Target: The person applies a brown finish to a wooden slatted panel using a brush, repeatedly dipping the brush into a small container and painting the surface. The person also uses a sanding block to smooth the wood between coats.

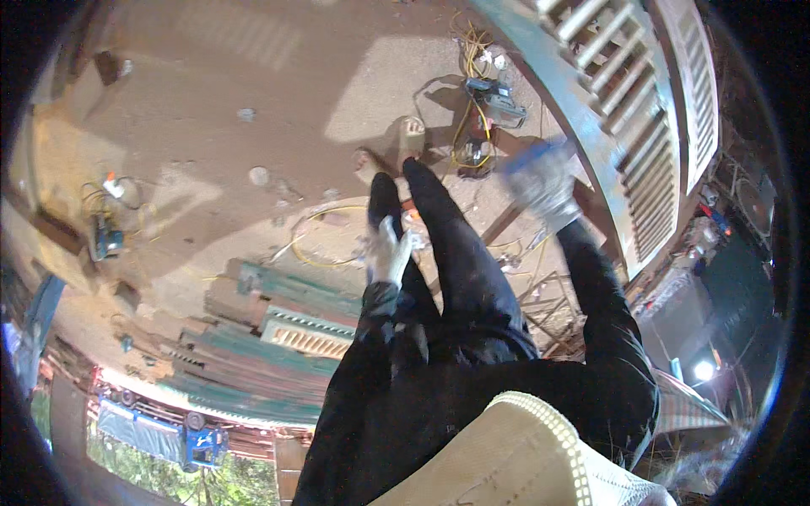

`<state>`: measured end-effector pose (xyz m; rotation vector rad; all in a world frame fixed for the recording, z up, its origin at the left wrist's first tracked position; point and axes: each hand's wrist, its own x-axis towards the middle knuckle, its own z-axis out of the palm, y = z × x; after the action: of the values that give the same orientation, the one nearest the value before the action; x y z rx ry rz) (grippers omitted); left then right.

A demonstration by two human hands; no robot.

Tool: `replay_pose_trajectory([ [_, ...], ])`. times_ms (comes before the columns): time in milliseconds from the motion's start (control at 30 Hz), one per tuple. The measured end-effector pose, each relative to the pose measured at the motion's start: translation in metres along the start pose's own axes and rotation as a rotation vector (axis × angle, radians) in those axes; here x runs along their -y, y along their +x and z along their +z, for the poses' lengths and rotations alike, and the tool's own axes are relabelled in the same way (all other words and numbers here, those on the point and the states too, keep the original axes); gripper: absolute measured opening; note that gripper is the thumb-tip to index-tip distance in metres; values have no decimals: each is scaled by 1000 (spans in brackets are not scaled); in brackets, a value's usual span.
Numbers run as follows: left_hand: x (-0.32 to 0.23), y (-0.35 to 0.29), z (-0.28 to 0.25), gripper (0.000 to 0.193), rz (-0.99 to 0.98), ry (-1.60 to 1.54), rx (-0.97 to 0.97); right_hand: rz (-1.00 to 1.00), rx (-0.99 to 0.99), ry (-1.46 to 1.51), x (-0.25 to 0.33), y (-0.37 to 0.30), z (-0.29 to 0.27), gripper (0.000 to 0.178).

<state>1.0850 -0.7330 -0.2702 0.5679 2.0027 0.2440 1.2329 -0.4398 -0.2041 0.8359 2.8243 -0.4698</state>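
1. The left hand (388, 251), in a pale glove, hangs beside the person's dark trouser leg; its grip looks loosely spread and holds nothing that shows.
2. Below it on the dirt floor (211, 110) lies a stack of green-painted metal frames (287, 320), with a yellow cable (316, 244) looped nearby.
3. The right hand (540, 181), gloved in white and blue and blurred, rests at the teal frame of a louvred metal panel (591, 126); whether its grip is pinching the edge or only pressed flat cannot be told.
4. The panel stands tilted at the upper right, with pale slats set in a teal border.
5. It is judged stiff, heavy and awkward, with hard edges; its outer frame bar is the sound place to hold, not the thin slats.
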Motion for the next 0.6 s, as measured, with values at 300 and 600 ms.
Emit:
replay_pose_trajectory([
  [300,3,90,4,69,-46,298,-201,578,64,4,-164,34,346,39],
  [600,17,160,9,63,2,303,-388,931,27,541,-314,136,492,30],
])
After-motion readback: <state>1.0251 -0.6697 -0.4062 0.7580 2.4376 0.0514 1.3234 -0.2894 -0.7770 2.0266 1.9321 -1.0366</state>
